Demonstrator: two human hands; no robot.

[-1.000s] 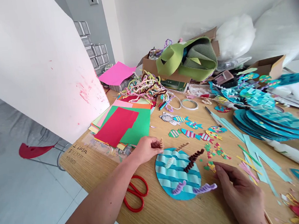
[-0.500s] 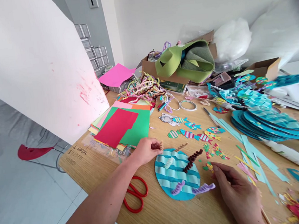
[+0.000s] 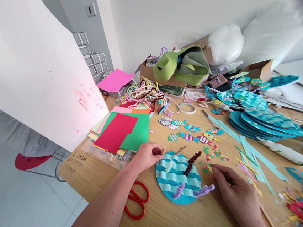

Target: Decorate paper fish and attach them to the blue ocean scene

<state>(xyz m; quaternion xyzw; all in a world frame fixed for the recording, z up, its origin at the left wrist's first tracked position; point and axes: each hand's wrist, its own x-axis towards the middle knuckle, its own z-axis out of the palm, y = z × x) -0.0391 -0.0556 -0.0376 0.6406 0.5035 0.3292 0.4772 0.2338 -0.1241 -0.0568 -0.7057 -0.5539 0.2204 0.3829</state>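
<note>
My left hand, closed in a pinch, holds a small tan coiled pipe cleaner just off the upper left rim of a round blue disc. Pale wavy paper strips run across that disc. Coiled pipe cleaners stand on it: a dark brown one, a white one, a light brown one and two purple ones. My right hand rests to the right of the disc, thumb and forefinger pressed together beside tiny yellow and green paper bits. What they pinch, if anything, is unclear.
Red-handled scissors lie left of the disc. Behind are coloured paper sheets, several paper fish and a tangle of pipe cleaners. Stacked blue discs and a white bottle sit at the right.
The whole view has shifted slightly left. Both hands keep nearly the same pose and place beside the disc, with the tan pipe cleaner still in my left fingers.
</note>
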